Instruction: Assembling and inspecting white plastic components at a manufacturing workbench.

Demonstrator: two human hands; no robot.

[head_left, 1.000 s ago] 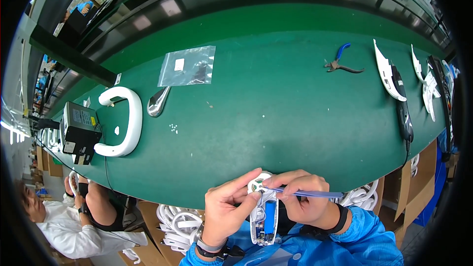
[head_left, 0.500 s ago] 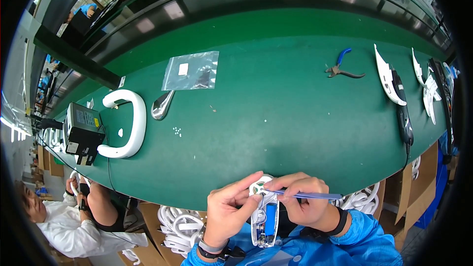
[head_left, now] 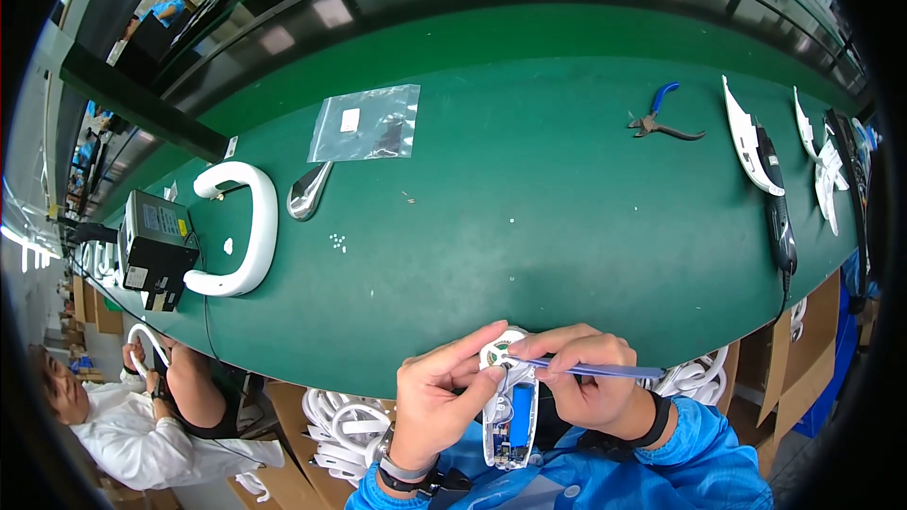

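Note:
My left hand (head_left: 439, 395) is closed around the upper part of an open white plastic housing (head_left: 490, 430) at the table's near edge. Inside the housing show a blue cylindrical battery (head_left: 521, 414), thin wires and a small circuit board (head_left: 510, 456) at the lower end. Pinched in my right hand (head_left: 597, 380) is a slim blue-violet tool (head_left: 616, 372), perhaps tweezers. Its pointed tip reaches the round top end (head_left: 495, 352) of the housing, close to my left fingertips. My fingers partly hide the spot where the tip meets the housing.
On the green table (head_left: 453, 189) lie a white curved tube (head_left: 263, 236), a clear bag (head_left: 367, 123), a silver teardrop-shaped piece (head_left: 308, 193), blue-handled cutters (head_left: 656, 120) and a black corded tool (head_left: 778, 217). A black box (head_left: 156, 246) stands left. A co-worker (head_left: 128, 416) sits beyond it.
The view has shifted slightly, so the table items appear a little higher. Both hands keep their hold, with the tool's tip still at the round end. The co-worker's white curved piece has moved.

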